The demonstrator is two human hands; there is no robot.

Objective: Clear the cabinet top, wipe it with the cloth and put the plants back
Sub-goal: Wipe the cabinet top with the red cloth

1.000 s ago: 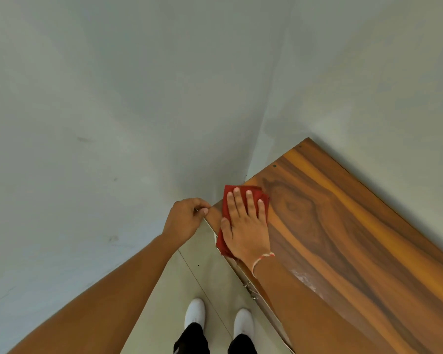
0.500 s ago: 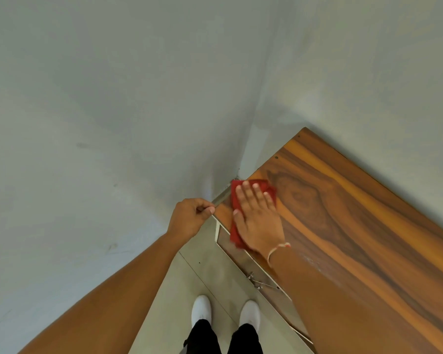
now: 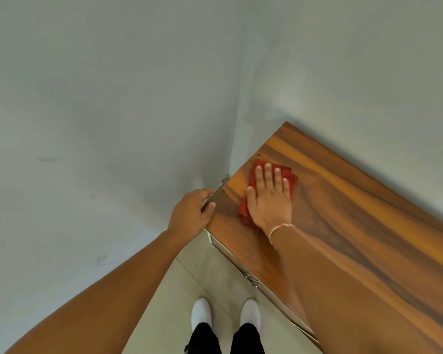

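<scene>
Near cabinet top (image 3: 368,213) corner: right hand (image 3: 270,203) flat on cloth (image 3: 289,176); left hand (image 3: 192,213) gripping edge.

The right hand (image 3: 269,200) lay flat, fingers spread, palm down near the surface's left end; the left hand (image 3: 191,214) curled over that end's edge.
</scene>
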